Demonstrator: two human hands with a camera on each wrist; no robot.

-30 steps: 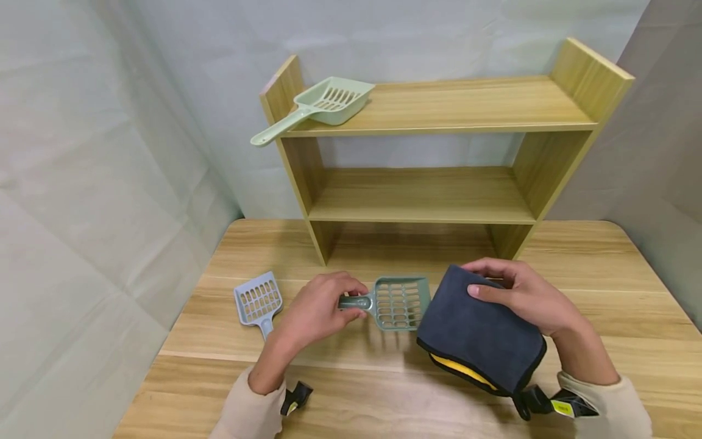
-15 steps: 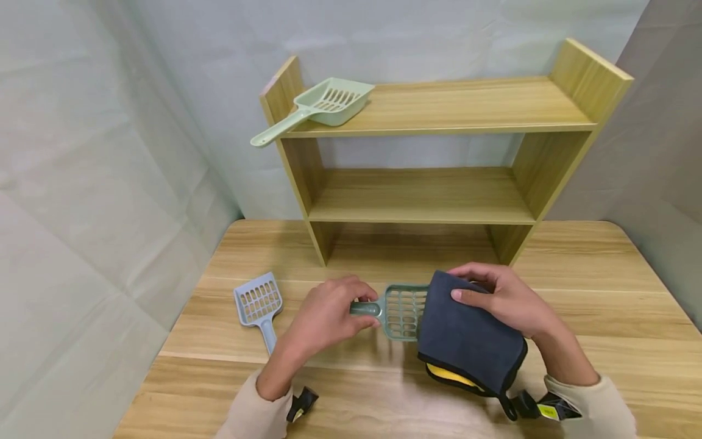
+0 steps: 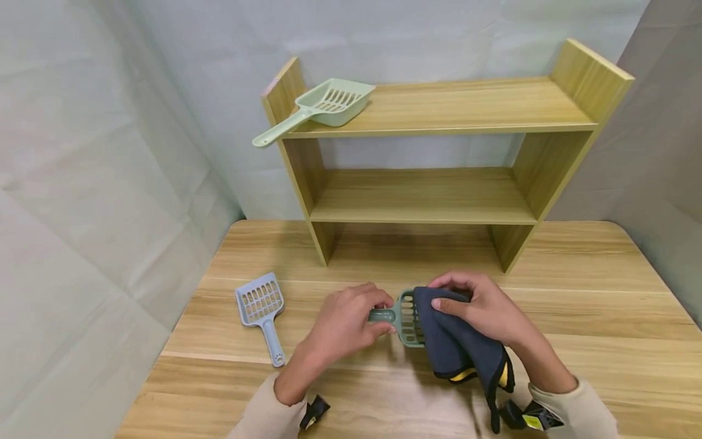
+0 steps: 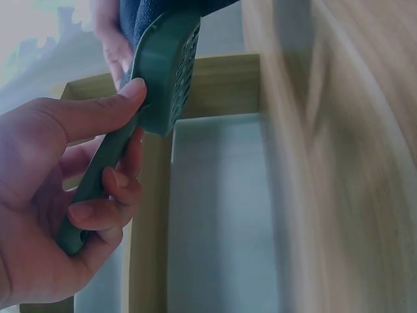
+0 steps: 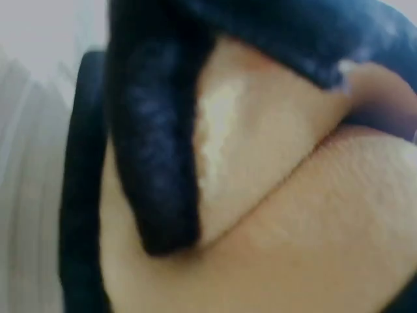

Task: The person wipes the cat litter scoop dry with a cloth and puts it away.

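In the head view, my left hand (image 3: 348,320) grips the handle of a dark green slotted litter scoop (image 3: 409,323), held a little above the table. The left wrist view shows my thumb and curled fingers around that handle, with the slotted head tilted up. My right hand (image 3: 482,308) pinches a folded dark grey cloth (image 3: 452,341) with black edging and a yellow inside, thumb on top. The cloth overlaps the far part of the scoop's head and hides it. In the right wrist view, the cloth's dark edge (image 5: 156,163) fills much of the frame, blurred.
A light blue litter scoop (image 3: 260,302) lies on the wooden table (image 3: 219,390) at the left. Behind stands a wooden shelf unit (image 3: 428,210). On its top level, at the left end, rests a pale green litter scoop (image 3: 337,103), its handle jutting past the front edge.
My left hand has moved right and slightly toward me with the dark green scoop. My right hand has brought the cloth left over the scoop's head, and the cloth now hangs more crumpled.
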